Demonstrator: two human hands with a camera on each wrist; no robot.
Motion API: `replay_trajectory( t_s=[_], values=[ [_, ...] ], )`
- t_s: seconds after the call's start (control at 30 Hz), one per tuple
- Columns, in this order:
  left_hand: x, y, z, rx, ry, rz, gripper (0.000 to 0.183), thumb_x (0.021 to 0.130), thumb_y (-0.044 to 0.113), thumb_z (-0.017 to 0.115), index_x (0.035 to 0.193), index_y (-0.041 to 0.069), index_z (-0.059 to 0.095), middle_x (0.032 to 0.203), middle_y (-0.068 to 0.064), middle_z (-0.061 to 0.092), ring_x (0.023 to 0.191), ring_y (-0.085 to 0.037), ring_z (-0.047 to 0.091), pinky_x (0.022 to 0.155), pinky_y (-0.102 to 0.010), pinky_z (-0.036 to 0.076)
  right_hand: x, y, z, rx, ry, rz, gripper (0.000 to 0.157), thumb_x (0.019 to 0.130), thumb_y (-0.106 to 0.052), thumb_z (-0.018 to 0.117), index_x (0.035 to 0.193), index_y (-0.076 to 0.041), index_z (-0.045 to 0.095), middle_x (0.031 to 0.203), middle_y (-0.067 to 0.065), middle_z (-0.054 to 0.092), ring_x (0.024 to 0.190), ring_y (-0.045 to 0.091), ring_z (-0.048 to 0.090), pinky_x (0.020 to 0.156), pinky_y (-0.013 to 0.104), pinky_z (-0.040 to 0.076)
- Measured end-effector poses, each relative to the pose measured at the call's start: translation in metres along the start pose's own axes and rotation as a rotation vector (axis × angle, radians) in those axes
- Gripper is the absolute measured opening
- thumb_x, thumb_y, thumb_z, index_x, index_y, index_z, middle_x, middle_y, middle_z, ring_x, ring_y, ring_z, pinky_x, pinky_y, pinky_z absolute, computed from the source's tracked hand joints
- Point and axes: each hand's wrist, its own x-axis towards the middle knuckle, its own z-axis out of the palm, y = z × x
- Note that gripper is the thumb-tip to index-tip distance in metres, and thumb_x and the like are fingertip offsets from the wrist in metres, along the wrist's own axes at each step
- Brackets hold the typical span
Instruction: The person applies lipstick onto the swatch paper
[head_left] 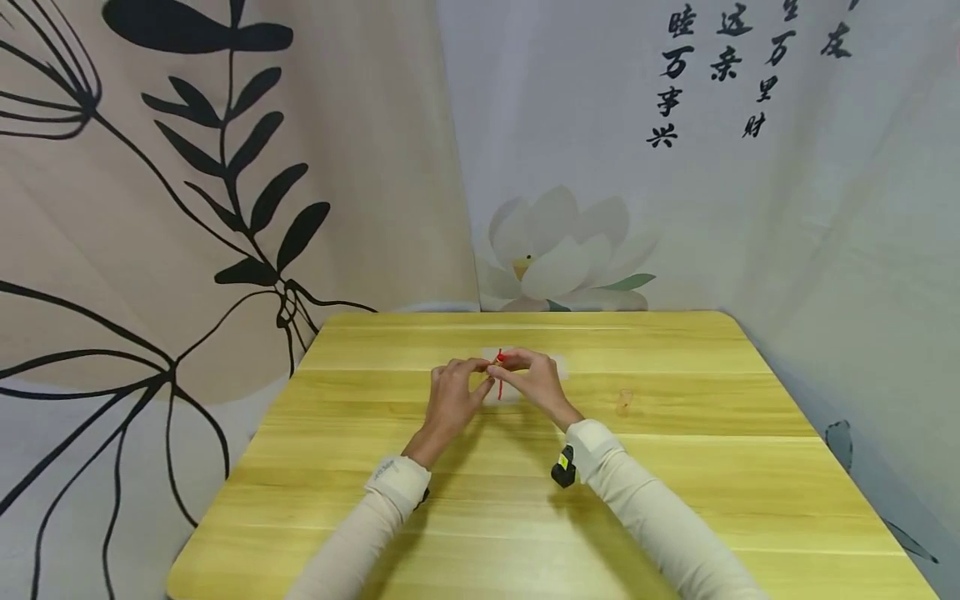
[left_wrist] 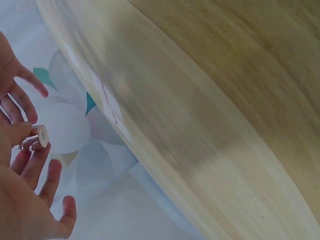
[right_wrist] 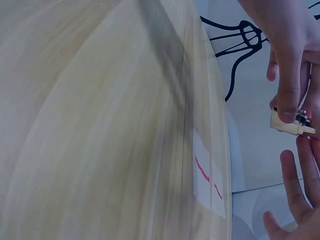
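Both hands meet over the far middle part of the table. My left hand (head_left: 450, 398) pinches a small gold-coloured metal piece (right_wrist: 285, 123) between thumb and fingers. In the right wrist view it has a flat gold side and dark parts; in the left wrist view it shows a round, pale end. From the other side, my right hand (head_left: 542, 385) pinches the piece with thumb and forefinger, its other fingers spread in its wrist view. What kind of thing it is, I cannot tell. Beneath the hands lies a white sheet (right_wrist: 199, 187) with thin red marks.
The light wooden table (head_left: 480, 517) has rounded corners. A faint reddish mark (head_left: 624, 402) shows on the tabletop right of the hands. Behind the far edge hangs a printed cloth (head_left: 360, 167) with dark plants, a white lotus and writing. Each wrist wears a pale cuff; a black device (head_left: 563, 467) sits by the right one.
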Motion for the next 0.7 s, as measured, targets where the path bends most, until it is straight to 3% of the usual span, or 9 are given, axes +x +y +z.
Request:
replay_trajectory(
  t_s=[0.33, 0.47, 0.7],
  values=[
    [-0.0005, 0.0007, -0.0003, -0.001, 0.005, -0.010, 0.032, 0.088, 0.029, 0.086, 0.115, 0.015, 0.078, 0.107, -0.001, 0.077, 0.109, -0.026, 0.066, 0.102, -0.054, 0.040, -0.0043, -0.0007, -0.0043, 0.001, 0.013, 0.030, 0.031, 0.091, -0.030, 0.083, 0.114, -0.011, 0.078, 0.107, 0.005, 0.078, 0.103, 0.023, 0.073, 0.096, 0.049, 0.054],
    [-0.0004, 0.0013, -0.0015, 0.002, 0.011, -0.001, 0.028, 0.090, 0.033, 0.083, 0.112, 0.016, 0.080, 0.104, 0.001, 0.078, 0.106, -0.024, 0.066, 0.100, -0.053, 0.041, -0.0052, 0.0002, -0.0052, 0.020, 0.007, 0.028, 0.031, 0.091, -0.030, 0.083, 0.115, -0.011, 0.077, 0.107, 0.004, 0.078, 0.102, 0.022, 0.073, 0.096, 0.048, 0.055],
    [-0.0002, 0.0035, -0.0026, -0.035, 0.012, 0.019, 0.025, 0.090, 0.025, 0.084, 0.112, 0.014, 0.080, 0.105, 0.001, 0.078, 0.106, -0.024, 0.066, 0.098, -0.053, 0.042, -0.0056, 0.0001, -0.0093, 0.016, -0.005, 0.009, 0.027, 0.092, -0.028, 0.082, 0.113, -0.012, 0.078, 0.103, 0.001, 0.078, 0.101, 0.019, 0.072, 0.097, 0.048, 0.054]
  ],
)
